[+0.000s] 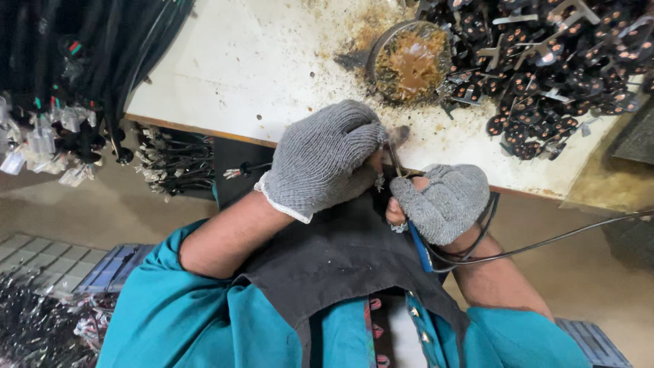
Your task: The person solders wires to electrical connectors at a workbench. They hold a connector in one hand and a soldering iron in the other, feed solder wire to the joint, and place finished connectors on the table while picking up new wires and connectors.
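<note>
The left hand, gloved in grey knit, was curled shut around a thin metal tool, wrist bent down over the white surface edge. The right hand was clenched on a blue-handled tool and black cable, just beside the left. Ahead stood a grimy round tin and a heap of black parts; bare room lay to the left.

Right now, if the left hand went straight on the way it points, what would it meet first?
Probably the right hand: the gloved left hand points toward it, and they almost touch around a thin tool. Depth is unclear.
</note>
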